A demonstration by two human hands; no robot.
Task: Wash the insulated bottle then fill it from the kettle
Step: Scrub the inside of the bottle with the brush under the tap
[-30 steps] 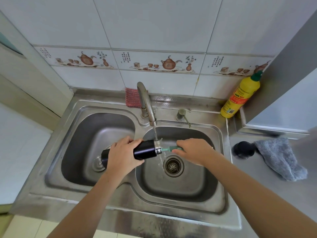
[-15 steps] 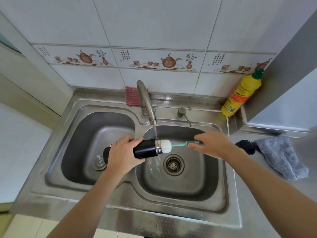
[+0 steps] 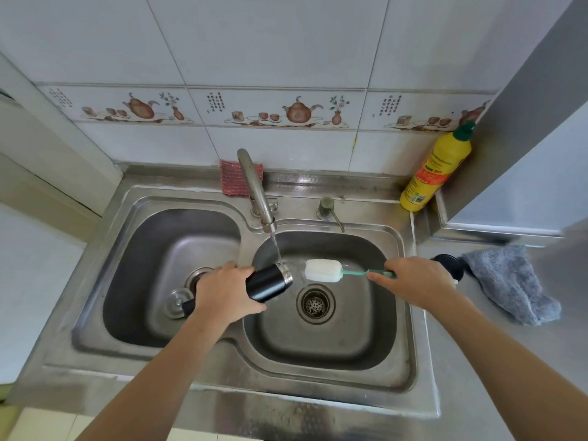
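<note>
My left hand (image 3: 226, 293) grips the black insulated bottle (image 3: 268, 281), held nearly level over the divider of the steel double sink (image 3: 410, 338), its steel mouth pointing right. Water runs from the faucet (image 3: 254, 186) onto the bottle's mouth. My right hand (image 3: 413, 281) holds the green handle of a bottle brush (image 3: 323, 271); its white sponge head is fully out of the bottle, a short gap to the right of the mouth, above the right basin. The bottle's black lid (image 3: 451, 265) lies on the counter behind my right hand. No kettle is in view.
A yellow detergent bottle (image 3: 436, 170) stands at the back right corner. A grey cloth (image 3: 509, 281) lies on the right counter. A red scrub pad (image 3: 237, 181) leans behind the faucet. A drain plug (image 3: 178, 302) sits in the left basin, a strainer (image 3: 315, 303) in the right.
My right hand has pulled the brush rightwards: a second ago the sponge head was inside the bottle, then half out, now fully clear of the mouth. The bottle stayed put.
</note>
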